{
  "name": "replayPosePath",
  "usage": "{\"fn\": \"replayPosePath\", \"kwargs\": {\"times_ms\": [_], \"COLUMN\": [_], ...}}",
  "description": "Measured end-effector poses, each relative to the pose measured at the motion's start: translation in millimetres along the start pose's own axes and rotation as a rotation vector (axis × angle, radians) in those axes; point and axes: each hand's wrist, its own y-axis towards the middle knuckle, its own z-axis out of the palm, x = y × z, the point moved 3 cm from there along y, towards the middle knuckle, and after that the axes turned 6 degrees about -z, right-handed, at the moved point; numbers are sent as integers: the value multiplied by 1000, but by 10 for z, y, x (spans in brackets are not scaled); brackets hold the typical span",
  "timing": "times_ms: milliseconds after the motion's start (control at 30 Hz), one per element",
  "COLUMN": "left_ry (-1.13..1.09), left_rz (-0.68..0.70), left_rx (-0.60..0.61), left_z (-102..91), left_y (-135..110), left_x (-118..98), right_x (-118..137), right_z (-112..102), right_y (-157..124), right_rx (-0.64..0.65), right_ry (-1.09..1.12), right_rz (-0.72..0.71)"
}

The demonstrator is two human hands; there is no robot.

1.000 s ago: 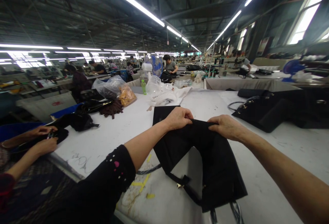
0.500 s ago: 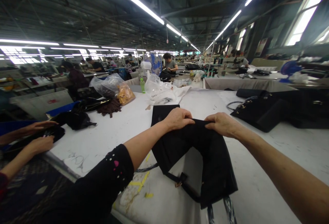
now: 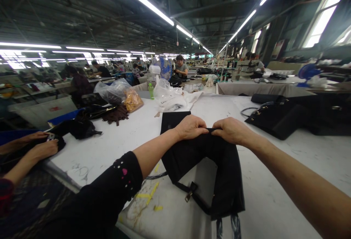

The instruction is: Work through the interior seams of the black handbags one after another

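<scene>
A black fabric bag (image 3: 189, 151) is bent into an arch above the white table, its plastic-wrapped handles (image 3: 235, 226) hanging at the lower right. My left hand (image 3: 192, 126) pinches its upper edge between thumb and fingers. Close beside it, my right hand (image 3: 230, 131) grips the same edge, with a short gap between the two thumbs. From the lower part of the bag dangles a strap with a metal zipper pull or clasp (image 3: 188, 196); which of these it is I cannot tell.
More black bags (image 3: 296, 116) lie on the right of the white table (image 3: 128, 140). Clear plastic bags (image 3: 170, 98), a green bottle (image 3: 151, 90) and brown strips (image 3: 116, 114) stand at the back. At left, a co-worker's hands (image 3: 41, 147) handle a black piece.
My right hand has moved left, nearer my left hand, and the bag's right side has swung left with it. The co-worker's hands at left have shifted on their black piece.
</scene>
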Motion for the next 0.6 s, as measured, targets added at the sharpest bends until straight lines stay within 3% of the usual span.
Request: {"fn": "replayPosePath", "kwargs": {"times_ms": [200, 367, 600], "left_ry": [60, -34, -105], "left_rz": [-50, -122, -86], "left_rx": [60, 138, 243], "left_z": [-81, -174, -179], "left_y": [-144, -325, -310], "left_x": [213, 418, 361], "right_x": [2, -16, -104], "right_z": [3, 44, 46], "right_y": [56, 62, 21], "right_rx": [2, 28, 80], "right_ry": [10, 60, 144], "right_rz": [29, -12, -21]}}
